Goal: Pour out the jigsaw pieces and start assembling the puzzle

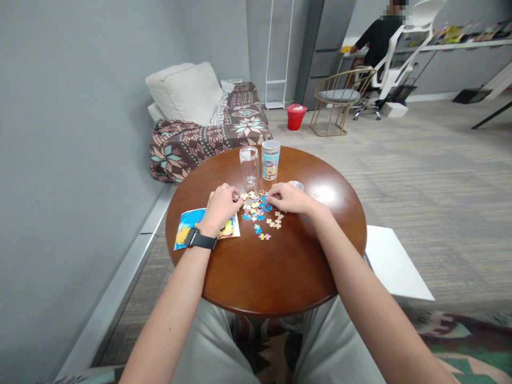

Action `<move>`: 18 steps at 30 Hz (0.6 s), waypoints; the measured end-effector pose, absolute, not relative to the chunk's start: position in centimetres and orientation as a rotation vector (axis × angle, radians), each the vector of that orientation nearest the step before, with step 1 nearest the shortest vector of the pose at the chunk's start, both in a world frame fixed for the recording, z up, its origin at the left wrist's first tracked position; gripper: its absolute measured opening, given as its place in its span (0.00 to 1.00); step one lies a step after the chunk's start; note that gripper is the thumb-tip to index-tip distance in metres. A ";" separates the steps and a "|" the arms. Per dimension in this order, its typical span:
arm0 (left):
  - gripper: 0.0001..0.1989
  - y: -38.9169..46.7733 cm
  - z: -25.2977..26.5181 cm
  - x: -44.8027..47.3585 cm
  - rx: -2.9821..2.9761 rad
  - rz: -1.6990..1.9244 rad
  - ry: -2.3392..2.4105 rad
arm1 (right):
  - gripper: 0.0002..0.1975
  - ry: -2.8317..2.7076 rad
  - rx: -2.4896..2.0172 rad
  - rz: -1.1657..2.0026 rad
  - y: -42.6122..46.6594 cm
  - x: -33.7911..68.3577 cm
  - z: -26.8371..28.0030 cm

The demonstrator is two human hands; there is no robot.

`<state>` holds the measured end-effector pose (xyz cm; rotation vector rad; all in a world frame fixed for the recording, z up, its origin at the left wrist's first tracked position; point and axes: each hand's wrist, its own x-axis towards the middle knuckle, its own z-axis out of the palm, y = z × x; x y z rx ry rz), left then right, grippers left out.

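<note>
Loose jigsaw puzzle pieces (253,207) lie heaped mid-table, some blue and printed, others showing a plain tan side. At the heap's left edge my left hand (224,204), with a black watch on its wrist, is closed, thumb and fingertip around what looks like a jigsaw piece. My right hand (291,197) pinches at the heap's right side, by a blue piece; its fingers partly hide what they hold. Under my left hand and wrist lies a printed picture sheet (189,220) in blue and yellow. Two joined pieces (264,236) rest nearer to me.
Behind the heap stand a clear open jar (250,168) and a cartoon-printed jar (271,162) with a silver lid. A round lid (296,185) lies beyond my right hand. The round brown table (272,277) reaches my knees. A person (380,40) sits far off at a counter.
</note>
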<state>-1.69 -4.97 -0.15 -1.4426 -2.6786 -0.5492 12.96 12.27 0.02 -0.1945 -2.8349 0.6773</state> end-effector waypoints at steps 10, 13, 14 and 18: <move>0.08 -5.0 -0.3 -2.1 -1.528 -0.561 -2.686 | 0.19 -2.844 -0.209 0.719 12.5 12.9 -0.1; 0.09 -5.0 -0.2 -2.0 -1.540 -0.596 -2.668 | 0.19 -2.848 -0.214 0.729 12.5 12.8 -0.2; 0.09 -5.0 -0.2 -1.9 -1.541 -0.611 -2.664 | 0.19 -2.849 -0.219 0.731 12.5 12.8 -0.2; 0.10 -5.0 -0.3 -2.0 -1.529 -0.624 -2.668 | 0.19 -2.853 -0.226 0.724 12.5 12.8 -0.1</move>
